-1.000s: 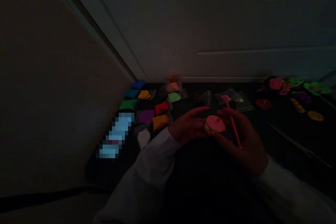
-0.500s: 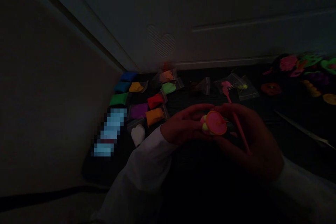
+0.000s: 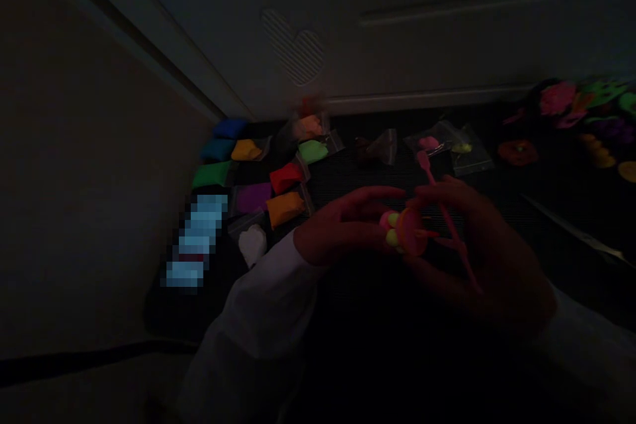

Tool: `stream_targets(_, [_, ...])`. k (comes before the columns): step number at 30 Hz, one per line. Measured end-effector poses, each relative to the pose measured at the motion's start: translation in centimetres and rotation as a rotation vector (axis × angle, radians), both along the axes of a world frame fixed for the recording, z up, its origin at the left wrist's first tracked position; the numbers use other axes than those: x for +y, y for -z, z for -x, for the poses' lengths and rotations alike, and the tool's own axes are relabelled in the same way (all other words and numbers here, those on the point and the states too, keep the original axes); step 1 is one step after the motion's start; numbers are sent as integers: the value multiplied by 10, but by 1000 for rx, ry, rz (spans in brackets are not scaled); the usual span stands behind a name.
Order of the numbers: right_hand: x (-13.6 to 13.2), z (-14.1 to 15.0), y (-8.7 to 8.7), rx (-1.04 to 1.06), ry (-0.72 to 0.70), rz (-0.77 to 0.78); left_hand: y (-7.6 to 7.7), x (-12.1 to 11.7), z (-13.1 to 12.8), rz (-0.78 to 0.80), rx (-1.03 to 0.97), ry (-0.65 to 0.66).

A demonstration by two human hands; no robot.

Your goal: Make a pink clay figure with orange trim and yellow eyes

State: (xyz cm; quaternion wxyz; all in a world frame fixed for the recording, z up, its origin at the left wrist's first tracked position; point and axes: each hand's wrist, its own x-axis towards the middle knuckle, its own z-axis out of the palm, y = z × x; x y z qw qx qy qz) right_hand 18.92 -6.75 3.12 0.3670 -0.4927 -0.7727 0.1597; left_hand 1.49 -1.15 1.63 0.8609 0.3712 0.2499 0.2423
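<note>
Between my two hands is a small clay piece (image 3: 413,232), with a round pink disc edged in orange, yellow-green balls behind it and a thin orange point sticking out of the disc. My left hand (image 3: 348,225) closes on its left, ball-covered side. From the right, the fingertips of my right hand (image 3: 491,258) touch the disc's edge. A pink modelling tool (image 3: 451,222) with a flat paddle end lies across my right hand, held in it and slanting up to the left. The scene is dim, and some fingertips are hidden behind the clay piece.
Bags of coloured clay lie at the left, among them an orange bag (image 3: 285,209) and a white one (image 3: 252,245). A lit phone (image 3: 196,242) is beside them. Scissors (image 3: 576,232) lie at right. Finished clay shapes (image 3: 557,99) stand at the back right, by the wall.
The clay piece has been tilted so its pink disc turns from facing up to facing right. Both hands stay around it. The view has shifted, moving the wall and bags up and left.
</note>
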Motion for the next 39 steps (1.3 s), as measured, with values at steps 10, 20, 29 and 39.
stream_targets(10, [-1, -1, 1, -44, -16, -1, 3, 1, 1, -10, 12, 33])
stream_targets(20, [-3, -2, 0, -78, -36, -7, 3, 1, 1, -14, 27, 47])
stream_targets(29, [-1, -2, 1, -87, -86, -24, 3, 4, 0, 61, 38, 63])
stream_targets(39, [1, -2, -2, -85, -78, 2, 3, 2, 3, 22, 48, 82])
